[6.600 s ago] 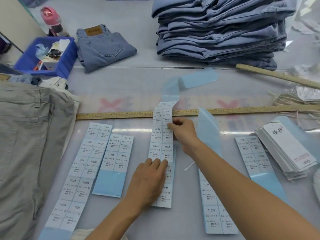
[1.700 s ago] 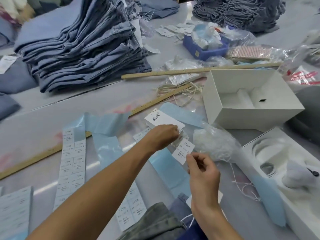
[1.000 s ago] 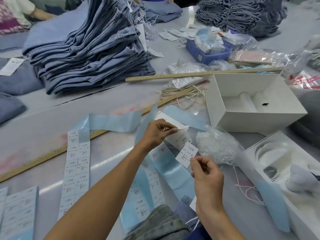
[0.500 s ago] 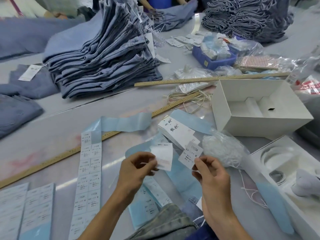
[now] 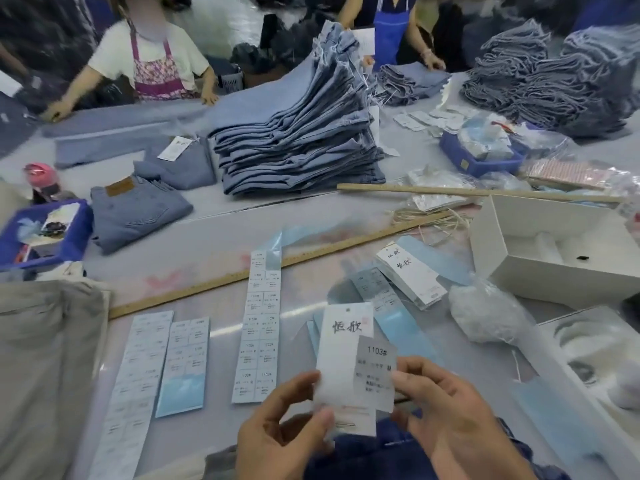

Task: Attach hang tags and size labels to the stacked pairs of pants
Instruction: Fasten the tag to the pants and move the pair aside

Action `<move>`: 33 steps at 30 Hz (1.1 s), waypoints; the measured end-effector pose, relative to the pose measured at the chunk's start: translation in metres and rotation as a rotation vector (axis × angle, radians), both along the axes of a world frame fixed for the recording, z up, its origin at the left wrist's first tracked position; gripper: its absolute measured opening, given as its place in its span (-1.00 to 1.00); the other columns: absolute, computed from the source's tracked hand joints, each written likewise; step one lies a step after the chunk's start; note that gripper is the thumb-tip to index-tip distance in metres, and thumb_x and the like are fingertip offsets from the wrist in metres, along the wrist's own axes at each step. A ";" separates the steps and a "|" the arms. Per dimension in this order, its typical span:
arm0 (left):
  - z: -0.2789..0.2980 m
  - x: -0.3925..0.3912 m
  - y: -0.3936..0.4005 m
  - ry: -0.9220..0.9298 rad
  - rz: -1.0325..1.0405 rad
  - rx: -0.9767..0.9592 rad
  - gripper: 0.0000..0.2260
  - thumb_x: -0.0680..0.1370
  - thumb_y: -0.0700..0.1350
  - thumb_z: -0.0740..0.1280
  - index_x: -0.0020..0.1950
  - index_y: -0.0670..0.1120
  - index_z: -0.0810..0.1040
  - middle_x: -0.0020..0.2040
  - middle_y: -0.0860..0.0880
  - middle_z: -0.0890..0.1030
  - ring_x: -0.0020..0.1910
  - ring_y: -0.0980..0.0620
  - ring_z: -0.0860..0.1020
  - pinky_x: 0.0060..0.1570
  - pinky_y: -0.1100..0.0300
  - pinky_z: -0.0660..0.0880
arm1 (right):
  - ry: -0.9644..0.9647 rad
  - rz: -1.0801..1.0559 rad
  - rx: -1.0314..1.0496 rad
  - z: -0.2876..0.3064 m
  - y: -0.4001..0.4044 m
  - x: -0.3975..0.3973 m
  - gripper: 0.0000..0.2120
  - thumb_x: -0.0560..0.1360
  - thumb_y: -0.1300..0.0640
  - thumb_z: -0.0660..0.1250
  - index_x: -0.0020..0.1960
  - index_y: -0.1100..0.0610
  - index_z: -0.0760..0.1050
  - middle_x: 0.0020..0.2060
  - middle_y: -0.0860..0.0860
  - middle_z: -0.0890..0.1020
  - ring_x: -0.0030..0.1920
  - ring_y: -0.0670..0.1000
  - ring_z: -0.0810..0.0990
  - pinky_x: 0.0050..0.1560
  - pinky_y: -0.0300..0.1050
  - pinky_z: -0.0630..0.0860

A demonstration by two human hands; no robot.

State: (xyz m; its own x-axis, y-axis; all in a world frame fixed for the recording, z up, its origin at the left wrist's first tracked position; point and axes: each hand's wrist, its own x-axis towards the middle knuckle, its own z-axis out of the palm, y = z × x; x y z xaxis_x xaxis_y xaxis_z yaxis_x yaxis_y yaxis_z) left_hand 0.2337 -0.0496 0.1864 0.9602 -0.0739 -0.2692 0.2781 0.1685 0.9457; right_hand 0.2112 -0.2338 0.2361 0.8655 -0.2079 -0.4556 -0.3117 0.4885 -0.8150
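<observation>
At six o'clock, the left hand (image 5: 287, 434) pinches the hang tag (image 5: 344, 365) upright while the right hand (image 5: 446, 414) pinches a size label (image 5: 375, 372) against it, probably to stick it on.

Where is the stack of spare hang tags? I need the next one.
In the head view, the stack of hang tags lies right of centre, between the long wooden ruler and the white box.

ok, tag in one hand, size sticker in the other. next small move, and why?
Probably press the size label flat onto the hang tag: the right hand pinches it overlapping the tag's right edge, while the left hand holds the tag's lower part.
</observation>
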 end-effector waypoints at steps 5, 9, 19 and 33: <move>0.009 -0.019 0.017 -0.094 0.009 0.025 -0.62 0.36 -0.48 0.54 -0.09 0.00 0.76 -0.14 -0.08 0.73 -0.28 -0.11 0.69 -0.21 0.03 0.68 | 0.014 0.008 -0.037 0.011 0.030 -0.014 -0.84 0.24 0.29 0.40 -0.21 0.31 0.51 -0.18 0.31 0.69 -0.31 0.15 0.66 -0.31 -0.02 0.59; 0.010 -0.027 0.036 -0.172 -0.112 0.031 -0.57 0.30 -0.27 0.54 0.08 0.11 0.73 0.14 0.04 0.72 -0.13 -0.13 0.72 -0.10 0.16 0.64 | -0.014 0.031 -0.052 0.008 0.045 -0.021 -0.89 0.28 0.30 0.39 -0.22 0.32 0.53 -0.15 0.34 0.70 -0.28 0.17 0.70 -0.33 0.01 0.66; -0.024 -0.048 0.063 0.036 -0.116 0.052 -0.76 0.28 -0.16 0.68 -0.11 -0.01 0.78 -0.11 -0.11 0.75 -0.10 -0.02 0.72 -0.13 0.26 0.60 | 0.078 0.109 0.026 -0.013 0.072 -0.049 -0.95 0.22 0.26 0.44 -0.36 0.19 0.57 -0.17 0.29 0.70 -0.24 0.13 0.71 -0.24 -0.03 0.69; -0.027 -0.064 0.058 0.202 -0.106 -0.239 -0.61 0.45 -0.22 0.40 0.27 -0.07 0.52 0.00 -0.27 0.72 -0.04 -0.24 0.72 -0.12 -0.05 0.69 | 0.108 0.172 -0.314 -0.030 0.077 -0.069 -0.83 0.50 0.39 0.41 -0.26 0.27 0.56 -0.54 0.09 0.46 -0.59 -0.05 0.30 -0.59 -0.27 0.26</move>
